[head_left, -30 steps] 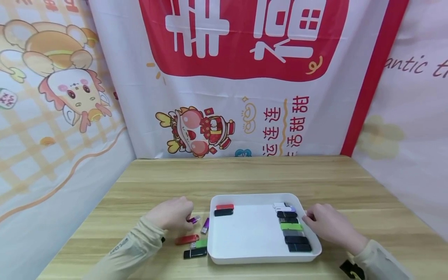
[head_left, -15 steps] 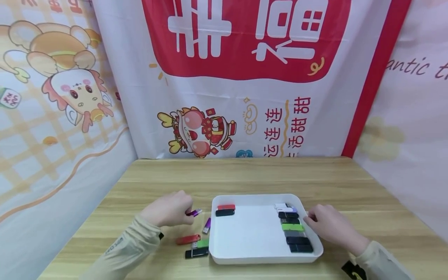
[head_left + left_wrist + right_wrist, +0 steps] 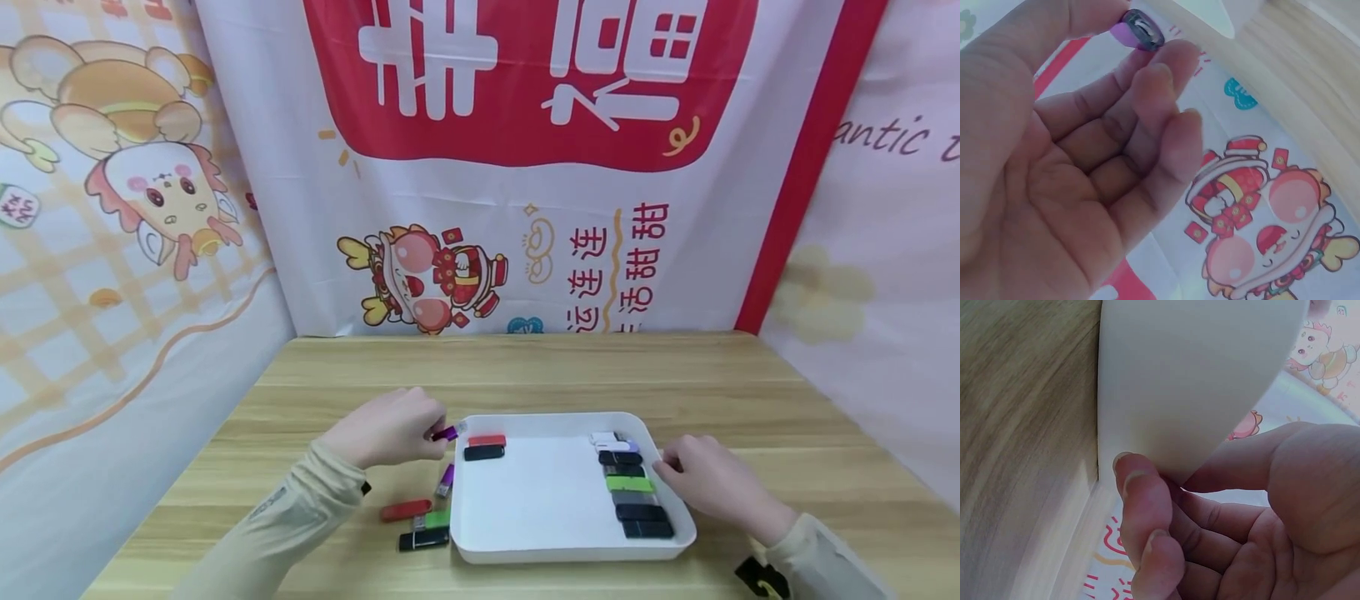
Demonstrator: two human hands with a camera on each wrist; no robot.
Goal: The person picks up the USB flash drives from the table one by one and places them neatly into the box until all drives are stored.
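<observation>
My left hand pinches a purple USB stick between thumb and fingertips, by the back left corner of a white tray. In the left wrist view the stick shows end-on, its other fingers loosely curled. My right hand holds the tray's right side, the thumb at the rim and curled fingers against the outer wall. Inside the tray, a red USB stick and a black one lie at the back left. A column of several sticks, one green, runs along the right side.
Left of the tray on the wooden table lie another purple stick, a red one, a green one and a black one. A printed cloth hangs behind the table.
My left hand has lifted the purple USB stick from the table area and carried it right and away from me to the tray's back left corner. My right hand stays at the tray's right side.
</observation>
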